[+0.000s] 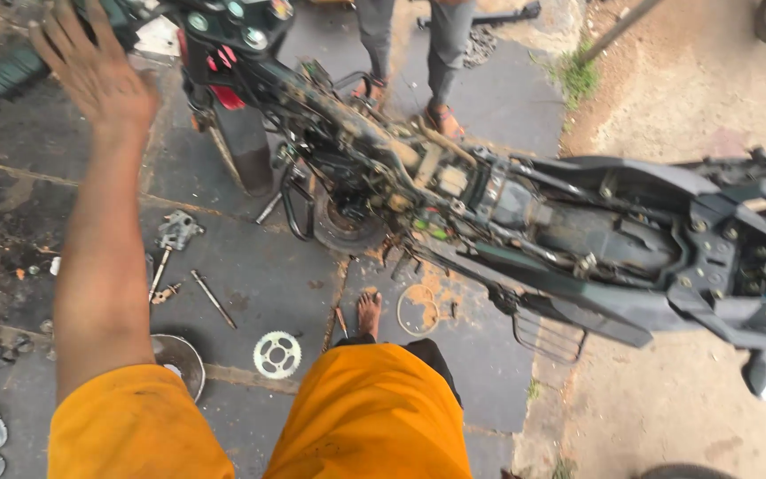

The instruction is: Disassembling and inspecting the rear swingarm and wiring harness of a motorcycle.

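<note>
Left hand [95,71] raised, fingers spread, open grip, holding nothing, just beside handlebar [11,66] of stripped motorcycle [489,204]. Right hand out of view. Motorcycle stands across dark paved floor [259,275], frame bare, tail to right. On floor below arm: sprocket [277,354], long bolt [214,299], round metal disc [179,362]. Bare foot [369,312] beside thin ring gasket [418,309]. Another person's legs [414,44] behind motorcycle.

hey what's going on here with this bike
A person in orange clothing stands over a stripped-down motorcycle with its seat and panels off. Their left hand is raised, fingers spread, near the handlebar end and holding nothing; the right hand is out of view. Parts lie on the paved ground: a sprocket, a long bolt, a thin ring gasket. Another person's legs stand behind the bike.
</note>
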